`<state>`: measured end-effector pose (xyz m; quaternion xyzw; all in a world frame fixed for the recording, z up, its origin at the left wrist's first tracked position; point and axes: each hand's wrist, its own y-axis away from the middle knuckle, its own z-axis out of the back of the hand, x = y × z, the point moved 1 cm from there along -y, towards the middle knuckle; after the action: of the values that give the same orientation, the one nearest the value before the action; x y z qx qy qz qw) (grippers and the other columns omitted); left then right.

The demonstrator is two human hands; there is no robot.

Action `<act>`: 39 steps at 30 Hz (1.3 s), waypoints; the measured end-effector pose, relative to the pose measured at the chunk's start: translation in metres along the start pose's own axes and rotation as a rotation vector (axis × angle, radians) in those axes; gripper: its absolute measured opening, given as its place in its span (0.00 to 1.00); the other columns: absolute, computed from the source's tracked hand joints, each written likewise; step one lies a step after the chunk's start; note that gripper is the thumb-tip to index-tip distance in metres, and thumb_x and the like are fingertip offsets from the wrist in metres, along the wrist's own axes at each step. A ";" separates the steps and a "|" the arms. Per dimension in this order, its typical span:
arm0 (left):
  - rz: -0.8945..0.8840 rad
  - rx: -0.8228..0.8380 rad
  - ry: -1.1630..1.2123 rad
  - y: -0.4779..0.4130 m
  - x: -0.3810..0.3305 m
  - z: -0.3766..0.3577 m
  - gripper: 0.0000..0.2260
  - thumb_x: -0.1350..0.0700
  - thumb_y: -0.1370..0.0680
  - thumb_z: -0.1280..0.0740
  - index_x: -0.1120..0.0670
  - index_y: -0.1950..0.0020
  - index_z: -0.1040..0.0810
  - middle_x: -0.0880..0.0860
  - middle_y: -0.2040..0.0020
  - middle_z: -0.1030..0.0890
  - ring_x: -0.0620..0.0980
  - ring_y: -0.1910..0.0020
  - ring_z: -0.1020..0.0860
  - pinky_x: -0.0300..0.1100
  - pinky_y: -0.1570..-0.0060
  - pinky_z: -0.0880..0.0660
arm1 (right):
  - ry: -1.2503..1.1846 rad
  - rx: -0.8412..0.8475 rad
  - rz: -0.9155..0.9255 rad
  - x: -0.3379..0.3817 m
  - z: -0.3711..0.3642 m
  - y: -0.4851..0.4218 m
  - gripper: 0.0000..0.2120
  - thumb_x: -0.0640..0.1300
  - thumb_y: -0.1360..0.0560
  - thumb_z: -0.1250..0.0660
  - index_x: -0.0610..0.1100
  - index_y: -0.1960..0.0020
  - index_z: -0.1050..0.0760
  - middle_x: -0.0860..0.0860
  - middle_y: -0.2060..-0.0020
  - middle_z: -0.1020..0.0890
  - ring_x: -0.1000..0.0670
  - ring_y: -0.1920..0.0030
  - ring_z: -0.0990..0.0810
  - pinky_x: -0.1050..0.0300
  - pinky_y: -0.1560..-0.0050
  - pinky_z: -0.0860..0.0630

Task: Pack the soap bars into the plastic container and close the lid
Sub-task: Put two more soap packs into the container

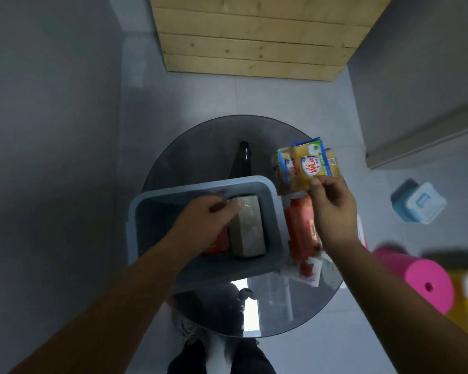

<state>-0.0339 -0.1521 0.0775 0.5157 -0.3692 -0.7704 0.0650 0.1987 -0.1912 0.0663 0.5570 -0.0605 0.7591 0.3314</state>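
Packing partly done. Your left hand (pixel 208 220) grips a grey wrapped soap bar (pixel 250 233) inside the blue-grey plastic container (pixel 200 182); right hand (pixel 333 209) pinches yellow soap packs (pixel 308 166). Orange soap packs (pixel 304 228) wait outside; lid unseen.

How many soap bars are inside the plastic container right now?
2 show: a grey soap bar toward the right side of the plastic container, and an orange-wrapped soap bar left of it, partly under the left hand. The hand may hide others.
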 end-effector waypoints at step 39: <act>0.479 0.232 0.023 -0.222 -0.064 -0.098 0.27 0.44 0.30 0.24 0.58 0.37 0.23 0.58 0.43 0.17 0.58 0.45 0.18 0.59 0.44 0.21 | -0.071 0.285 -0.197 -0.049 0.049 -0.175 0.11 0.45 0.28 0.24 0.43 0.48 0.18 0.49 0.57 0.13 0.54 0.59 0.13 0.59 0.61 0.16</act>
<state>0.1402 -0.0110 -0.0346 0.4264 -0.5657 -0.6797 0.1902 0.3461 -0.0999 -0.0076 0.6282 0.0911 0.7035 0.3195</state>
